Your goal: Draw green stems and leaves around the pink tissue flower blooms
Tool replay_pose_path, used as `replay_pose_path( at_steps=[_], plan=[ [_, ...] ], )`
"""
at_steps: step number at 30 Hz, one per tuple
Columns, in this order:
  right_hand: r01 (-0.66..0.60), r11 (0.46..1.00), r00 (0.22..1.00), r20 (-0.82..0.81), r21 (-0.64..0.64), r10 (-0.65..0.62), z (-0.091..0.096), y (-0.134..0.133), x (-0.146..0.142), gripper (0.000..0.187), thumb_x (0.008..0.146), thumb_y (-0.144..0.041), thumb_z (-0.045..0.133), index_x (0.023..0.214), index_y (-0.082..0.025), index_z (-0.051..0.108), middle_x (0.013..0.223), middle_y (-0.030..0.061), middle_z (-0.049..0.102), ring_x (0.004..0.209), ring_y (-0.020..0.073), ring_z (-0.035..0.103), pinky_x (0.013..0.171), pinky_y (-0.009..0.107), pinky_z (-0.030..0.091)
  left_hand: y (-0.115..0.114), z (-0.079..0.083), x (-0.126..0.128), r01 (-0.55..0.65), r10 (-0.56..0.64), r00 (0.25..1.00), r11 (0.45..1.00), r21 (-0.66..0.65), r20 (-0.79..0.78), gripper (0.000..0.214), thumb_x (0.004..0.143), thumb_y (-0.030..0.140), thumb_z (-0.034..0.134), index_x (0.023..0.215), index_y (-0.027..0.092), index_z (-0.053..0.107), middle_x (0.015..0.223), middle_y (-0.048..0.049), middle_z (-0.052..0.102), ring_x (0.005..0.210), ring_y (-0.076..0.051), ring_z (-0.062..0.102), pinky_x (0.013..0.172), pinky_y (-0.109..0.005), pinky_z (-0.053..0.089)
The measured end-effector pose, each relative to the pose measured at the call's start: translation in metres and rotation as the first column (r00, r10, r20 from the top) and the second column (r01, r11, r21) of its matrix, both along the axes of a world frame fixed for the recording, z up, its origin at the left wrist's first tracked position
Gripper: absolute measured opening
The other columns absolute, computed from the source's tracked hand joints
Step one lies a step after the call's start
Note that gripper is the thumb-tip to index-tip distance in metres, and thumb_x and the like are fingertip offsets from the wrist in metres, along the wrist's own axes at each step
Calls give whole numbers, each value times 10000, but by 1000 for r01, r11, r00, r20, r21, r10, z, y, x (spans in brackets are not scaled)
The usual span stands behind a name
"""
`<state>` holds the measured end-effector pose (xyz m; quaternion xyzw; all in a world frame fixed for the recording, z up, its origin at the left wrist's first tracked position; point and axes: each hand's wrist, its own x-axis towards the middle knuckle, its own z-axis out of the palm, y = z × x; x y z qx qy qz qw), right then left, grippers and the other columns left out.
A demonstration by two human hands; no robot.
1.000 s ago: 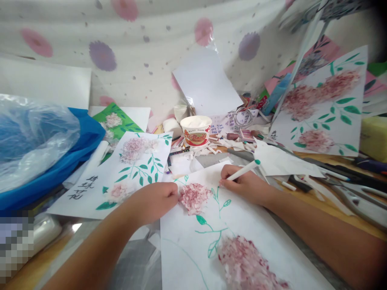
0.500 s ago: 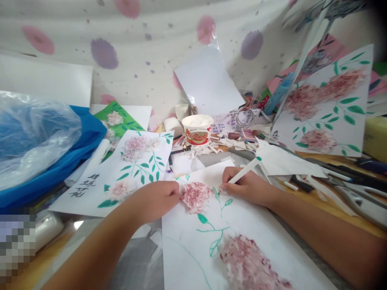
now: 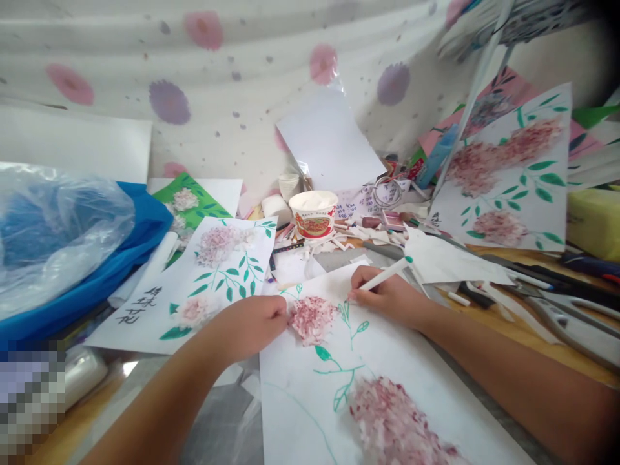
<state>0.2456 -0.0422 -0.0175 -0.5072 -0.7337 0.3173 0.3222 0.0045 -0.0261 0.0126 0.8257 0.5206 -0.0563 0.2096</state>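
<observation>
My right hand (image 3: pixel 387 294) is closed around a white marker pen (image 3: pixel 386 274) with a green end, its tip low by the paper near the top of a green stem. Beneath lies a white sheet of paper (image 3: pixel 300 413) bearing a small pink-and-white textured flower (image 3: pixel 312 320), a larger one (image 3: pixel 397 420) lower down, and green outlined leaves. One leaf (image 3: pixel 321 353) is filled in green. My left hand (image 3: pixel 259 326) rests as a fist at the sheet's left edge, beside the small flower; its fingertips are hidden, and I cannot tell if it grips anything.
A finished-looking flower picture (image 3: pixel 217 278) lies at left; another (image 3: pixel 508 174) leans at right. A paper bowl (image 3: pixel 314 216) stands behind among paper scraps. Scissors (image 3: pixel 557 310) lie at right. A blue bag (image 3: pixel 145 219) with clear plastic (image 3: pixel 62 226) sits at left.
The view has shifted slightly. My right hand has moved the marker pen a little left, toward the small flower. My left hand stays at the paper's edge.
</observation>
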Motion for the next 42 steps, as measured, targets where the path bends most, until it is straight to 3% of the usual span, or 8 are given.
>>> replay_pose_path(
  at_steps=[13, 21, 29, 42],
  plan=[
    [37, 995, 978, -200, -87, -54, -1, 1, 2, 114, 712, -235, 513, 648, -176, 439, 561, -37, 482, 500, 89, 436, 457, 201, 314, 0, 0, 1, -24, 24, 1000, 1000, -8, -11, 202, 743, 319, 306, 626, 198, 418, 628, 26, 465, 610, -130, 447, 483, -239, 255],
    [36, 999, 995, -89, -3, -36, -2, 4, 11, 170, 716, -269, 512, 606, -180, 416, 512, -47, 432, 459, 82, 350, 420, 199, 259, -2, 3, 2, -20, 20, 1000, 1000, -17, -23, 186, 738, 296, 303, 628, 201, 418, 622, 31, 459, 602, -126, 436, 482, -238, 252],
    [-144, 989, 987, -78, -25, 142, 1, 1, 10, 24, 715, -184, 497, 697, -173, 487, 622, -24, 481, 566, 103, 426, 506, 210, 328, -1, 2, 2, -15, 15, 1000, 1000, -10, -16, 208, 746, 327, 307, 631, 195, 420, 627, 25, 466, 607, -126, 438, 486, -236, 240],
    [-36, 997, 998, 57, 67, 32, 1, 4, 3, 83, 709, -196, 511, 631, -174, 492, 611, -17, 490, 588, 123, 463, 524, 226, 356, -4, 0, 1, -12, 11, 1000, 999, 48, 8, 209, 739, 313, 310, 632, 198, 448, 641, 22, 486, 603, -123, 443, 477, -239, 234]
  ],
)
